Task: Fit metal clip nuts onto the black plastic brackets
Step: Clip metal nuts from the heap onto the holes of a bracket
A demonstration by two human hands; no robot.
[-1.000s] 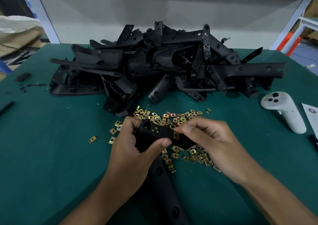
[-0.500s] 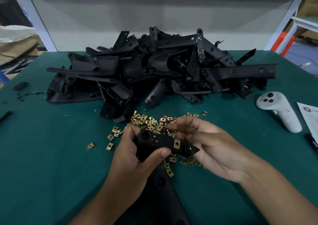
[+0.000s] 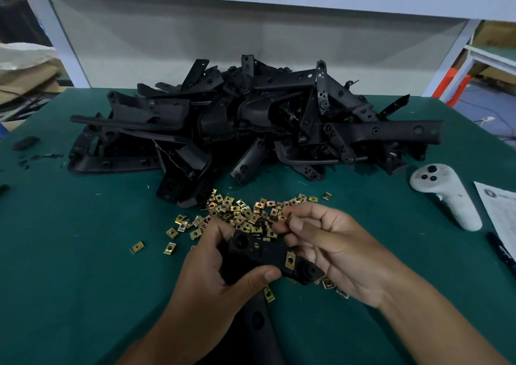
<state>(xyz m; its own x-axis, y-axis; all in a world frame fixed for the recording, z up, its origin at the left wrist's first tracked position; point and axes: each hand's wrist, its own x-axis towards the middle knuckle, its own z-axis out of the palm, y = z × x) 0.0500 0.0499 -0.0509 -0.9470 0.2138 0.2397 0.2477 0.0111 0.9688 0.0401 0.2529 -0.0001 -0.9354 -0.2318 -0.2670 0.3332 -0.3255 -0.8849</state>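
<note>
My left hand (image 3: 212, 278) grips a black plastic bracket (image 3: 259, 255) near its top end, thumb across the front. One brass clip nut (image 3: 290, 261) sits fitted on the bracket's right end. My right hand (image 3: 332, 247) is just right of the bracket, palm up, fingers curled, pinching a small clip nut (image 3: 290, 219) between thumb and fingertips. A loose heap of clip nuts (image 3: 243, 211) lies on the green mat behind both hands. The bracket's long lower part (image 3: 259, 325) runs down towards me.
A big pile of black brackets (image 3: 251, 124) fills the back of the green table (image 3: 69, 280). A white controller (image 3: 446, 194) lies at the right, with a paper sheet (image 3: 499, 213) and a black pen (image 3: 501, 250) beyond it. Small black scraps (image 3: 25, 144) lie at the far left.
My right hand has left the bracket's right end, reached to the nut heap and come up pinching a nut. The left hand keeps its grip on the bracket.
</note>
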